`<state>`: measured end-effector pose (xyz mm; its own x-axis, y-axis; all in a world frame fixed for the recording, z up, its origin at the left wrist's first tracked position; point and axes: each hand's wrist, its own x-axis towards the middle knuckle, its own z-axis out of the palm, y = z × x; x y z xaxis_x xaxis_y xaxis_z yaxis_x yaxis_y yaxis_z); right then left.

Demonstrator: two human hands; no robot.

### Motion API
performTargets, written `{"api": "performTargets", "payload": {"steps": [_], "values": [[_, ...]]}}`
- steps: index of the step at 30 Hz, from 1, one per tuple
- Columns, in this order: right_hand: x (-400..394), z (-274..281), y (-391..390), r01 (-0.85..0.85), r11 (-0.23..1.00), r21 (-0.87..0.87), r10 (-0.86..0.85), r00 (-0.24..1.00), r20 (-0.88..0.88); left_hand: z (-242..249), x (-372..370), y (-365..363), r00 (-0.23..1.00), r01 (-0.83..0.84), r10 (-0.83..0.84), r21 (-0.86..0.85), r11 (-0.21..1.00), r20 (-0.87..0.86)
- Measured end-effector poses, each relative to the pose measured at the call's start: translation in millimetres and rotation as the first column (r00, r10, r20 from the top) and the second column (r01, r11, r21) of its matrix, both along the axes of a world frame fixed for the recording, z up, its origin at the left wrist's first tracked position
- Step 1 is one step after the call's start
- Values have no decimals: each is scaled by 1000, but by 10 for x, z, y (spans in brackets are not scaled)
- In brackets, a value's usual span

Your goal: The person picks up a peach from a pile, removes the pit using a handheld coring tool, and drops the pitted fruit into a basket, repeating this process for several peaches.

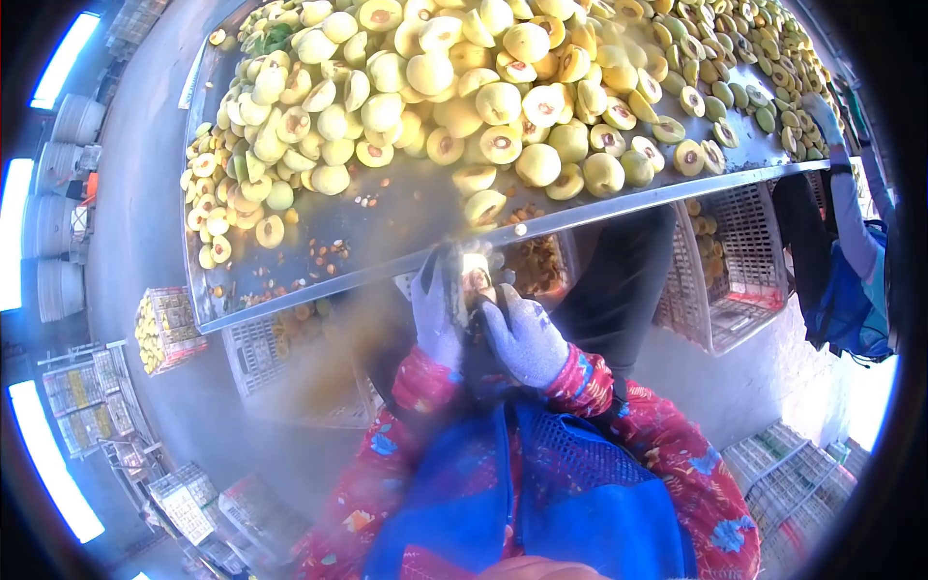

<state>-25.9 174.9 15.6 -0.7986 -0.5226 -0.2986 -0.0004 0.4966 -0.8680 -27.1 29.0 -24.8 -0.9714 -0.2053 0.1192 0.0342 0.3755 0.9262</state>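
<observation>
The right hand's (525,333) fingers gripped a cut fruit (476,276) by the table rim (601,205); left hand's (438,314) closure couldn't be told; piled fruit (382,111) lay beyond

Shiny, smooth metal tabletop (387,215)

Fruit pieces (501,144) lie heaped on the table (358,227). Crates (756,242) stand below its near edge, with stacked tubs (63,232) beyond its left end and another person (860,242) at its right.
</observation>
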Motion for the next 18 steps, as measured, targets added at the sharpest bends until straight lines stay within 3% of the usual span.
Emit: {"api": "performTargets", "payload": {"steps": [2,4,7,9,10,11,12,13,15,17,18], "values": [[24,-144,-17,-16,1000,-24,14,998,-62,35,1,75,994,-76,32,433,898,108],[58,-137,-4,58,972,-229,-77,994,-76,147,27,130,978,-170,29,712,681,205],[-38,-137,23,-63,919,-388,-76,941,-331,28,39,139,983,-176,109,583,793,149],[-108,-144,78,-26,768,-640,51,998,21,6,3,124,967,-227,84,661,716,242],[-130,-149,118,210,618,-757,257,857,447,-6,-18,111,957,-250,62,693,677,285],[-146,-150,155,485,501,-717,504,509,697,-36,20,148,982,-181,117,573,799,148],[-145,-143,175,717,455,-528,716,58,696,-157,55,111,993,-120,107,427,896,53],[-132,-95,144,779,428,-457,714,18,700,-105,2,92,996,-69,82,262,963,-40],[-84,-170,100,820,312,-480,801,45,597,85,8,133,987,-100,-12,679,727,158],[-82,-182,93,839,244,-486,830,78,552,48,-8,140,959,-284,199,720,633,203],[-100,-155,128,841,238,-486,821,93,564,88,7,81,945,-318,222,833,452,240]]}}
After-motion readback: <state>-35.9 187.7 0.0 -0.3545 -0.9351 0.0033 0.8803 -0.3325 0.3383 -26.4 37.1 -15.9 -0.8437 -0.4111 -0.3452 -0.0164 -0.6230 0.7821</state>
